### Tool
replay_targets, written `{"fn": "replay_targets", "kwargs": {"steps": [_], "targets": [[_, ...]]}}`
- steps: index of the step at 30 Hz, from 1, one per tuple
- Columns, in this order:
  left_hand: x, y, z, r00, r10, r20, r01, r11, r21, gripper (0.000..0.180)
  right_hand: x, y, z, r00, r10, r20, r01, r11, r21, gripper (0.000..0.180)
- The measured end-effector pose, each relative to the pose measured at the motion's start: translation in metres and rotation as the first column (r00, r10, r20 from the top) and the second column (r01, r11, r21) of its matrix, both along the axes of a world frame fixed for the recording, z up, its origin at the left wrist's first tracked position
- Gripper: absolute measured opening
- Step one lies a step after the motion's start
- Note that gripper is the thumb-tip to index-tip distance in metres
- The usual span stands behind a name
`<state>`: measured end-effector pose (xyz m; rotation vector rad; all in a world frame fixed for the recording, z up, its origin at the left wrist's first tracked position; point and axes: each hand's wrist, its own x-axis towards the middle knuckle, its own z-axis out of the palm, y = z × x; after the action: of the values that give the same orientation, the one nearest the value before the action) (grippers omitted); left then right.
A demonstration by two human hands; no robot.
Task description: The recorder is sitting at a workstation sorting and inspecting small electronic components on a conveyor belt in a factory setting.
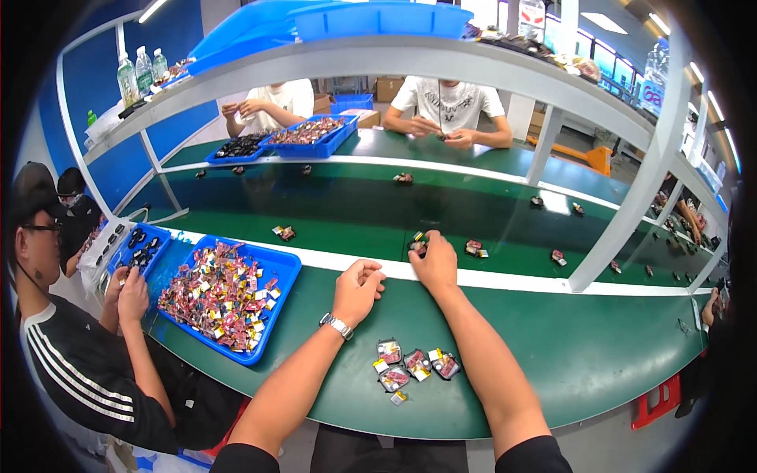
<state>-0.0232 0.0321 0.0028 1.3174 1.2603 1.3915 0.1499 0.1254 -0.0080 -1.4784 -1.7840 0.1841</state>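
Note:
My right hand (435, 264) reaches over the white rail to the green belt. Its thumb and fingers close around a small electronic assembly (418, 246) with a black casing and a yellow-and-silver part. The fingers partly hide it. My left hand (359, 292), with a metal watch on the wrist, hovers near the rail with curled fingers; whatever they may hold is hidden. Between my forearms, several small assemblies with red boards in black casings (394, 378) lie grouped on the green table (505, 347). A loose silver-and-yellow piece (399, 398) lies just below them.
A blue tray (293, 272) heaped with red boards stands left, beside a person handling something small. More assemblies (476, 248) are scattered along the belt (347, 213). A white-framed shelf (378, 51) spans above. Two people work across the belt near another full blue tray (351, 135).

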Motion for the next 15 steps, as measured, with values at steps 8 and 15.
{"fn": "replay_targets", "kwargs": {"steps": [8,15], "targets": [[-0.014,-0.002,-0.005,0.986,-0.159,0.054,0.161,0.987,-0.02,0.023,0.029,-0.1,0.014,0.908,0.361,-0.214,-0.353,0.933,0.078,0.065],[-0.015,-0.01,0.005,0.718,-0.638,0.277,0.693,0.692,-0.201,0.039,0.038,-0.134,0.048,0.844,0.536,0.0,-0.535,0.842,0.072,0.062]]}}
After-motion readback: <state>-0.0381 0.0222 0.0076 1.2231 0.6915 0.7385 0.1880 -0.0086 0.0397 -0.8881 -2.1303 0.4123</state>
